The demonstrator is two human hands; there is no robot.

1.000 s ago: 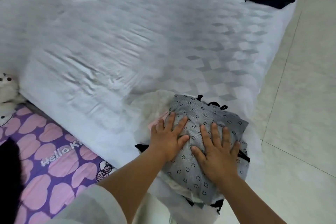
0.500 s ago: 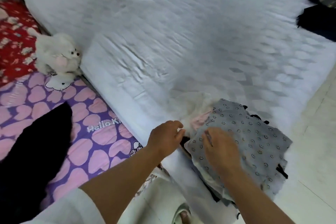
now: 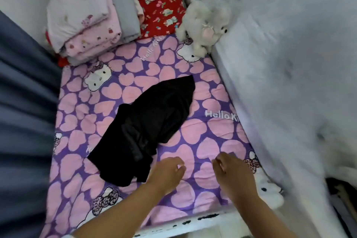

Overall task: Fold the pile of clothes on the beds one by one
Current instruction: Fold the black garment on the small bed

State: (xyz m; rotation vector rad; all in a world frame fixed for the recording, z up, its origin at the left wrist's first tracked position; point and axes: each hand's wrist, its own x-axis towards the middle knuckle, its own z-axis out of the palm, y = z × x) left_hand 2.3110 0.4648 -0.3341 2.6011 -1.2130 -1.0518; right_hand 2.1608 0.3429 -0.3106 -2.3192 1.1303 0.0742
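A black garment [image 3: 146, 127] lies crumpled and slantwise on the small bed [image 3: 204, 137] with the purple sheet of pink hearts, its near end just beside the left hand [image 3: 166, 174]. Both hands hover low over the sheet and hold nothing; the left hand's fingers are loosely curled and close to the cloth's near corner, though whether they touch it is hard to tell, and the right hand [image 3: 231, 172] is relaxed, apart from the garment, over bare sheet. The step in hand looks like taking up this piece to fold. To do it well, each hand should probably pinch one corner of the near end, lift and shake the cloth flat, then lay it square on the sheet before the first fold. Room is narrow: the tall white bed [image 3: 289, 83] walls in the right side, a dark blue curtain [image 3: 25, 112] hangs along the left, and a stack of folded bedding [image 3: 85, 15] and a white stuffed toy [image 3: 202, 23] sit at the far end. The open stretch of sheet lies in front of the hands.
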